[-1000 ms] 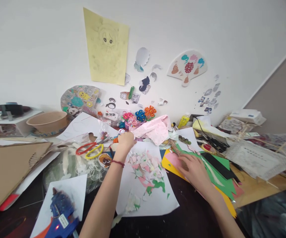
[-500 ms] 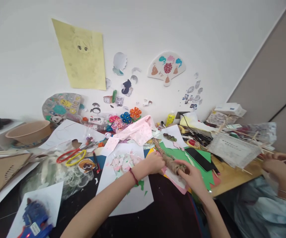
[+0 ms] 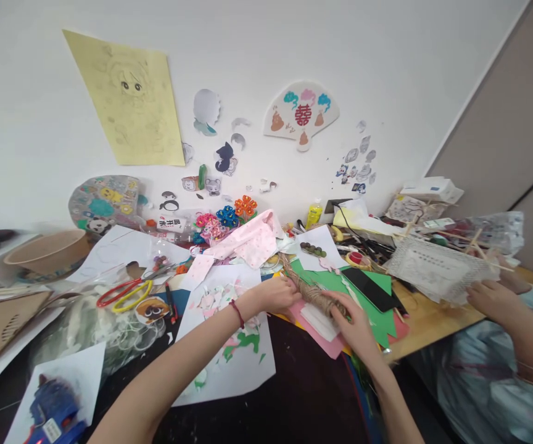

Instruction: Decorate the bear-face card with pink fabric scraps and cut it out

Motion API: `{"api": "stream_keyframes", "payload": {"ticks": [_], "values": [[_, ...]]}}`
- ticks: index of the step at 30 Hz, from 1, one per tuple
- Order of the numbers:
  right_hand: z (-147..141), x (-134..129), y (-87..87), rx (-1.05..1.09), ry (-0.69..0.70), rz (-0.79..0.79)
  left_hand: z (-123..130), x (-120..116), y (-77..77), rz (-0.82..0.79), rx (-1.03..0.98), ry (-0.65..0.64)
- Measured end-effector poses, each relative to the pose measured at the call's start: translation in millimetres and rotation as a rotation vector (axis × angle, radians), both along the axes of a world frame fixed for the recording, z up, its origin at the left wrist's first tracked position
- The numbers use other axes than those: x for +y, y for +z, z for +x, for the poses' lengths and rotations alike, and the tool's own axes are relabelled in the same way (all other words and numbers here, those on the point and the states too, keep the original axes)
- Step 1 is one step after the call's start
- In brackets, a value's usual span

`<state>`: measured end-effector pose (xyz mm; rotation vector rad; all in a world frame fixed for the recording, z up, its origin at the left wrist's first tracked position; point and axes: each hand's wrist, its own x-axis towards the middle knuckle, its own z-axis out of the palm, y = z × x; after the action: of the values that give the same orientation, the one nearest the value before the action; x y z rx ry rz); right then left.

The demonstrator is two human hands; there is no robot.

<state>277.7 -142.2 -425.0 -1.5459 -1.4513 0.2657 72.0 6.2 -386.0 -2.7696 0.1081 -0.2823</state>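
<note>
A roll of brown twine (image 3: 321, 298) lies over the pink and white papers (image 3: 324, 330) and the green paper (image 3: 377, 293). My right hand (image 3: 350, 317) grips the lower right end of this roll, fingers curled round it. My left hand (image 3: 281, 294), with a dark red band at the wrist, is closed at the upper left side of the twine; what its fingers hold is too small to make out. A white sheet (image 3: 224, 382) with pink and green paper scraps (image 3: 243, 342) lies under my left forearm.
Red and yellow scissors (image 3: 132, 295) lie at the left, a blue glue gun (image 3: 56, 407) at the front left. A black phone (image 3: 369, 288) rests on the green paper. At the right, another person's hand (image 3: 491, 299) touches a wrapped white frame (image 3: 437, 268).
My left hand has shifted slightly left, away from the twine roll. The other person's hands have moved onto the wrapped frame. The camera view has shifted a little.
</note>
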Motion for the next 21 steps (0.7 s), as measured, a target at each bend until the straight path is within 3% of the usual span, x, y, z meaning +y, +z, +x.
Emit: {"api": "stream_keyframes", "payload": {"ticks": [4, 12, 21], "values": [[-5.8, -16.7, 2.9, -0.3, 0.157, -0.121, -1.3, 4.8, -2.1, 0.018, -0.005, -0.029], [3.6, -19.1, 12.2, -0.597, 0.16, -0.258, -0.8, -1.4, 7.0, 0.053, -0.017, -0.087], [25.2, -4.8, 22.6, -0.365, 0.098, -0.087, 13.1, -55.9, 7.6, 0.159, -0.114, -0.168]]}}
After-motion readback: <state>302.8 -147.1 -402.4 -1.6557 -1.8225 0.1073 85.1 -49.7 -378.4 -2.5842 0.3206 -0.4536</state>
